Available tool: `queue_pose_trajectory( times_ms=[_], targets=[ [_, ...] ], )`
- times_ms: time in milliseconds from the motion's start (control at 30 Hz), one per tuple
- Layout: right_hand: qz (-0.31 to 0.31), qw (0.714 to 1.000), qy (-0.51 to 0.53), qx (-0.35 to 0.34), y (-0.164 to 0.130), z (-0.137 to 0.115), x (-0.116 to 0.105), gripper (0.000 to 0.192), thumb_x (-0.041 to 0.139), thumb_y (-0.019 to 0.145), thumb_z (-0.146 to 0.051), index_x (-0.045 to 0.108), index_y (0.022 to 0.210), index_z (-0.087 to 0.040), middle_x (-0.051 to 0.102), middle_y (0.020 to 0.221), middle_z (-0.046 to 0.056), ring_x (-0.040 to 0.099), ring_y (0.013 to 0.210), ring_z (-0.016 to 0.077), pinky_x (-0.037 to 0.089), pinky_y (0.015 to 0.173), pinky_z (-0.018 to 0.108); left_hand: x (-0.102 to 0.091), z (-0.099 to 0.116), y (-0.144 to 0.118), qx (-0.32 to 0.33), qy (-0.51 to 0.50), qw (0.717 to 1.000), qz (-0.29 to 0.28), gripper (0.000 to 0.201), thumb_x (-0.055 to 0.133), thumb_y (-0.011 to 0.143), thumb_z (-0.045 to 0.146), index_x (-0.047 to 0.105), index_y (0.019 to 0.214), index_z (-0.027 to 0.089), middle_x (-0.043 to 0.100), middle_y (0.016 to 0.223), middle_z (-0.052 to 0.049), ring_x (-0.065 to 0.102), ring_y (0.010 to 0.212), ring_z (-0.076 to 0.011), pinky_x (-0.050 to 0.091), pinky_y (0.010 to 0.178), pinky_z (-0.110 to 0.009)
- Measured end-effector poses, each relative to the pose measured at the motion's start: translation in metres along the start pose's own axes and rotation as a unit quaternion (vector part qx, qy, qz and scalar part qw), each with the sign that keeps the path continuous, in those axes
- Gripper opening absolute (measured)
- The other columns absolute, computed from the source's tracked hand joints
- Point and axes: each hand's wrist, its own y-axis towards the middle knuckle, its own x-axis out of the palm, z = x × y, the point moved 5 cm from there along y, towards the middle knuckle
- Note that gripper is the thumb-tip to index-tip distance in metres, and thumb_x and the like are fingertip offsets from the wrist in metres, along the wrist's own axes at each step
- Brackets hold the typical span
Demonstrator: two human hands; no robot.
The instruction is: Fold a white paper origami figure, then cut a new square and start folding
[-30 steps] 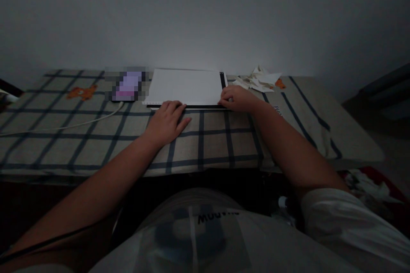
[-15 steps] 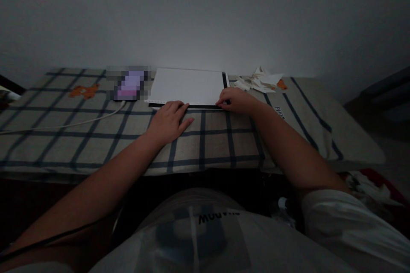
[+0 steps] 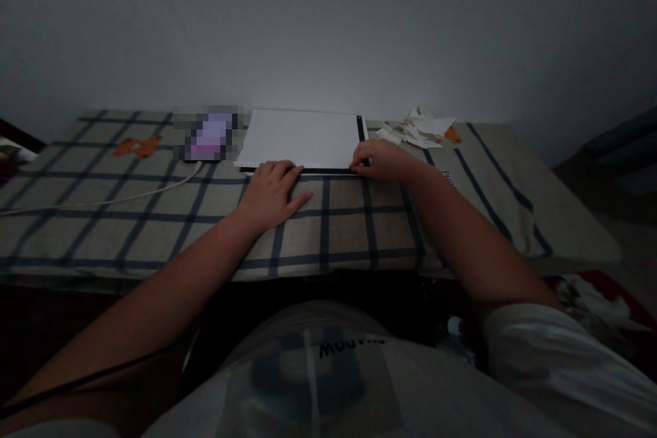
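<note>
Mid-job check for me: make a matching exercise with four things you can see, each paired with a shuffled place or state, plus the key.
1. left hand
2. right hand
3. phone
4. paper scraps

A. piled right of the white sheet
B. palm down, thumb spread wide
C. joined to a pale cable
D. fingertips at the sheet's near right corner

Pairs: 1-B, 2-D, 3-C, 4-A

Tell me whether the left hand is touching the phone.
Apart. The head view shows a plain strip of checked cloth between the left hand and the phone.
</note>
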Motion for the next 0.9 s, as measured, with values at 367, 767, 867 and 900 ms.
queue_pose_trajectory(
  times_ms=[367,767,867,900],
  targets=[
    [0.065,0.995,-0.036,-0.06,0.0,-0.026,0.006,0.035,0.054,0.104,-0.03,0.082,0.121,-0.018,0.075,0.114,0.015,0.059,0.109,0.0284,0.043,0.093,0.039,0.002,0.009,0.003,0.077,-0.027,0.996,-0.031,0.075,0.039,0.108,0.064,0.057,0.159,0.011,0.062,0.153,-0.022,0.056,0.137,-0.0399,0.044,0.12,-0.059],
    [0.053,0.993,-0.059,-0.088,0.005,-0.029,0.021,0.036,0.052,0.106,-0.029,0.083,0.121,-0.02,0.072,0.111,0.014,0.055,0.102,0.0271,0.037,0.085,0.037,-0.006,0.018,-0.001,0.054,-0.005,0.998,-0.017,0.064,0.04,0.109,0.053,0.066,0.148,0.01,0.064,0.149,-0.024,0.057,0.136,-0.0419,0.046,0.119,-0.062],
    [0.054,0.992,-0.067,-0.088,0.005,-0.029,0.02,0.035,0.054,0.104,-0.027,0.083,0.123,-0.02,0.072,0.112,0.014,0.057,0.103,0.0273,0.038,0.085,0.037,-0.004,0.018,-0.002,0.057,-0.005,0.998,-0.023,0.065,0.04,0.11,0.052,0.066,0.148,0.007,0.064,0.148,-0.025,0.058,0.135,-0.0418,0.047,0.119,-0.061],
    [0.054,0.992,-0.07,-0.088,0.004,-0.03,0.019,0.035,0.054,0.104,-0.026,0.083,0.123,-0.02,0.072,0.113,0.014,0.057,0.103,0.0273,0.038,0.085,0.037,-0.003,0.018,-0.002,0.059,-0.007,0.998,-0.024,0.065,0.04,0.11,0.053,0.066,0.148,0.006,0.064,0.148,-0.025,0.058,0.135,-0.0416,0.047,0.119,-0.06]
  ],
)
